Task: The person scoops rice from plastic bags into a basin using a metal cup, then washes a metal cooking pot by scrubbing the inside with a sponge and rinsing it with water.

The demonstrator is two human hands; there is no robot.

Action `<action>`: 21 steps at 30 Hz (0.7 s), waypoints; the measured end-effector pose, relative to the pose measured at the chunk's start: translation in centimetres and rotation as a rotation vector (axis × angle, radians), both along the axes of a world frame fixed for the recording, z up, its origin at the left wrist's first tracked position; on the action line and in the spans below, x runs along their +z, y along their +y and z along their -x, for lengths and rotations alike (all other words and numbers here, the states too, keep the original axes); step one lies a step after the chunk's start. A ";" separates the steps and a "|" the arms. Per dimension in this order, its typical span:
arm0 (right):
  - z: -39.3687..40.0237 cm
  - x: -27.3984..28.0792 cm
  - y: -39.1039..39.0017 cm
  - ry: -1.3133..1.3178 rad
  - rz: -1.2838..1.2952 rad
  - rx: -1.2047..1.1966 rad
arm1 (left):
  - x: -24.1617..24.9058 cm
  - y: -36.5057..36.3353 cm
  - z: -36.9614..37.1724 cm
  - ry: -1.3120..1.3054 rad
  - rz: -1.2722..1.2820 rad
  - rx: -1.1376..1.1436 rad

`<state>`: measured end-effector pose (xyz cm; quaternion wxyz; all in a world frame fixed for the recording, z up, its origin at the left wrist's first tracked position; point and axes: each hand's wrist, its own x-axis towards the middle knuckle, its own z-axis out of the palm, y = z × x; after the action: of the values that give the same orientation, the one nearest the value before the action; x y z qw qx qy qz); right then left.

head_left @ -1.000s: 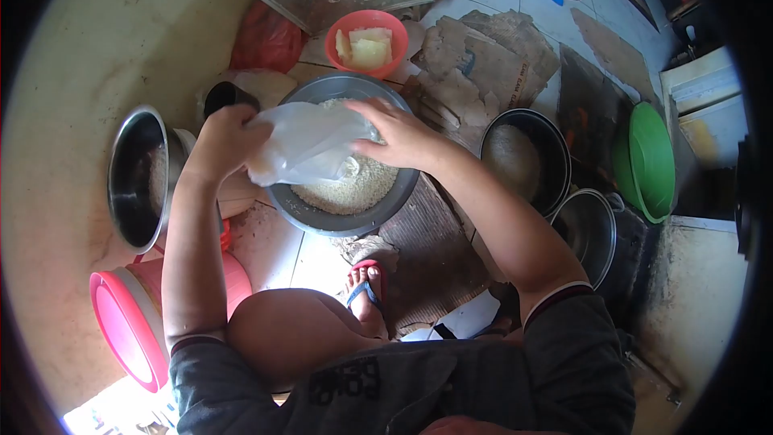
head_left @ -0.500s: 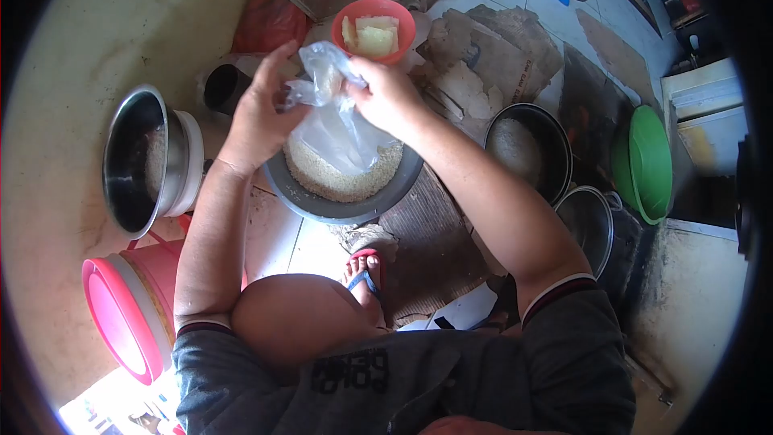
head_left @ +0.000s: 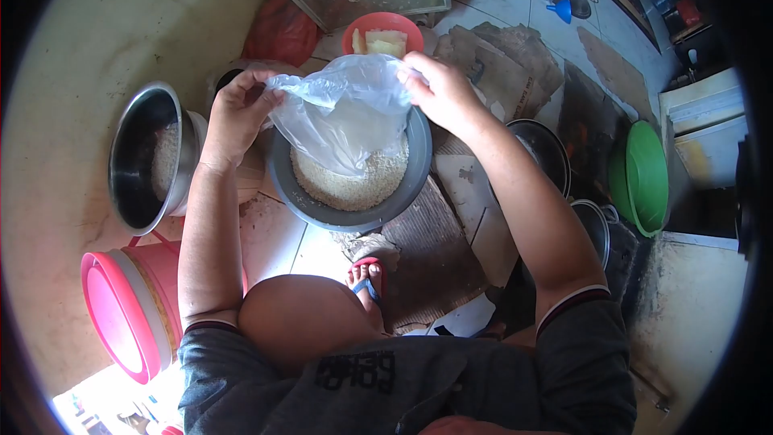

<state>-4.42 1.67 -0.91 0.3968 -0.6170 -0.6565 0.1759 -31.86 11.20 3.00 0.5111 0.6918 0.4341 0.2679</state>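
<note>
Bag [head_left: 342, 117] pulled wider, slung between left grip [head_left: 240, 113] and right grip [head_left: 444, 97] (both pinching it).

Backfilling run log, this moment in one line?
clear plastic bag: stretched between left hand and right hand | rice: in grey basin, partly hidden by bag

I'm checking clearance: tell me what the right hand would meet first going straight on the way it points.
The right hand would press into the plastic bag it pinches; beyond, perhaps the red bowl, though depth is unclear.
</note>
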 end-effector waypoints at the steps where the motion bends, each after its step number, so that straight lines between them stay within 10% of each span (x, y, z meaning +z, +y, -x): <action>1: -0.4 0.2 0.3 0.011 0.100 0.001 | 0.1 0.1 0.3 0.031 -0.075 -0.022; 9: -1.2 0.5 0.1 0.374 0.202 -0.028 | 1.5 -1.6 -0.8 -0.202 0.357 0.040; 19: -2.7 1.2 -0.5 -0.022 -0.004 -0.099 | 3.0 -1.8 -1.4 -0.117 -0.106 0.191; 21: -2.5 2.3 -0.7 0.381 0.233 -0.051 | 2.6 -2.4 -1.8 -0.092 -0.186 0.084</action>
<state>-1.92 0.96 1.38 0.4440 -0.6308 -0.5289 0.3538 -30.10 8.85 5.59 0.4524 0.7044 0.4121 0.3596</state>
